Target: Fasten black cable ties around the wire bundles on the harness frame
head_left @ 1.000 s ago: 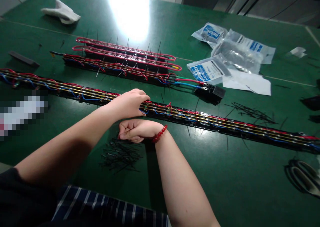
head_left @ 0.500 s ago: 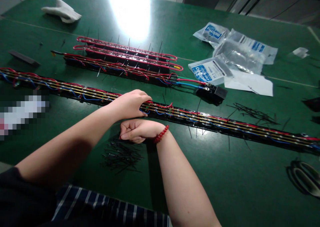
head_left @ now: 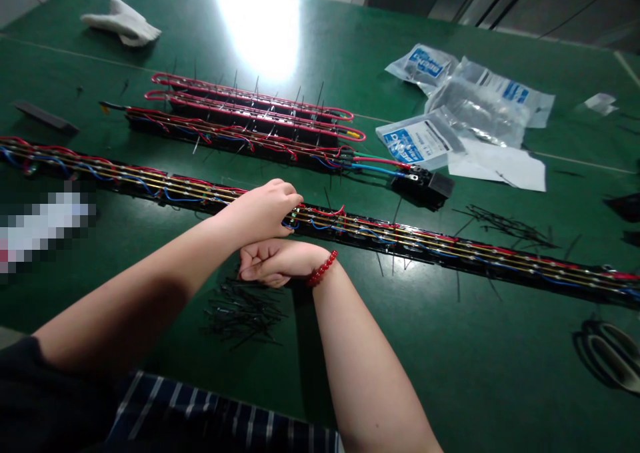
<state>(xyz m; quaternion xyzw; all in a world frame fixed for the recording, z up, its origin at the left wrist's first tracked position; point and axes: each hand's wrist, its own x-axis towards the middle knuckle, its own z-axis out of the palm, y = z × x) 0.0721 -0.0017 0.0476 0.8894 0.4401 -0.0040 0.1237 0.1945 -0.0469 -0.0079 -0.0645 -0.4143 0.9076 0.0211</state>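
Head cam: left hand [head_left: 263, 210] has its fingertips pinched down on the wires of the long wired strip [head_left: 425, 240], which lies across the tabletop [head_left: 450, 346]. Right hand [head_left: 273, 261] is fisted just below, beside the loose cable ties [head_left: 243, 306], can't tell if it grips one. Looks like wire-gathering to me, and the next move calls for a steady pinch.

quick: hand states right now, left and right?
Left hand: fingers closed on the wired strip.
Right hand: closed in a fist just in front of the strip; whether it holds anything cannot be told.
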